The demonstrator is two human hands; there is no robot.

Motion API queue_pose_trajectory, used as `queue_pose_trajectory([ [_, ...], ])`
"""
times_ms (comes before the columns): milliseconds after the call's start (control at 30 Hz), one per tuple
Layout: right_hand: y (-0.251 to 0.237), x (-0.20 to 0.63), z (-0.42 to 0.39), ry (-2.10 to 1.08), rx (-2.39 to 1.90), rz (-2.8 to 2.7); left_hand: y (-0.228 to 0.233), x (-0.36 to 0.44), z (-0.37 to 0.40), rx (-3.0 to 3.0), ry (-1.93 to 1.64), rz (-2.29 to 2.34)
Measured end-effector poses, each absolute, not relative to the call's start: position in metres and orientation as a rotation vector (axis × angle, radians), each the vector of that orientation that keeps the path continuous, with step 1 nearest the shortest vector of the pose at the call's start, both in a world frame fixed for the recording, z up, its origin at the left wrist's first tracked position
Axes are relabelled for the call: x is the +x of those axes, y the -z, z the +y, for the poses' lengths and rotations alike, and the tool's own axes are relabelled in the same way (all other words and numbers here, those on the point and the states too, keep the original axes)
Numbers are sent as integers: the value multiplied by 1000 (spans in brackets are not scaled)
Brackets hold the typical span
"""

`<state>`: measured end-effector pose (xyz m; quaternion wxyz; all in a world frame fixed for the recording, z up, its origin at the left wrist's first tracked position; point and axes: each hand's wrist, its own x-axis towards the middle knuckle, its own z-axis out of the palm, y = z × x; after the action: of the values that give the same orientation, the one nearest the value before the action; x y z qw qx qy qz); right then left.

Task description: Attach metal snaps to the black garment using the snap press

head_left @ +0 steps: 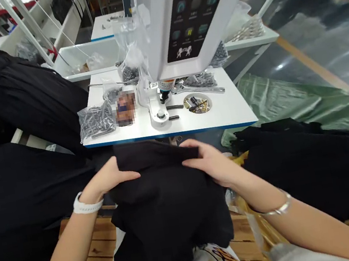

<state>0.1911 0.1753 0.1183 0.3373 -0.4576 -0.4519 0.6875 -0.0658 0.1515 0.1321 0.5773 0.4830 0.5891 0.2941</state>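
A black garment (166,202) lies bunched in my lap, just below the front edge of a white work table (225,116). My left hand (111,178) grips its upper left part, thumb on top, with a white watch on the wrist. My right hand (209,162) pinches the upper right part; a silver bangle sits on that wrist. Both hands hold the cloth between them. On the table stands a white press machine (177,20) with a dark control panel, its head (163,89) above a small white base (159,114).
Bags of small metal parts (96,120) lie at the table's left, a round dish of parts (197,102) and a wrench (199,89) at the right. Black garments are heaped at left (20,181) and right (315,165). Green plastic sheeting (305,101) covers the floor at right.
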Motion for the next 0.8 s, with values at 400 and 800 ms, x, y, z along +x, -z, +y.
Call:
queue_pose_trajectory([
  [400, -57, 183, 197, -1596, -1273, -1259, -64, -45, 170, 763, -885, 1388],
  [800, -92, 188, 209, -949, -1003, -1410, -97, -62, 190, 1258, -668, 1475],
])
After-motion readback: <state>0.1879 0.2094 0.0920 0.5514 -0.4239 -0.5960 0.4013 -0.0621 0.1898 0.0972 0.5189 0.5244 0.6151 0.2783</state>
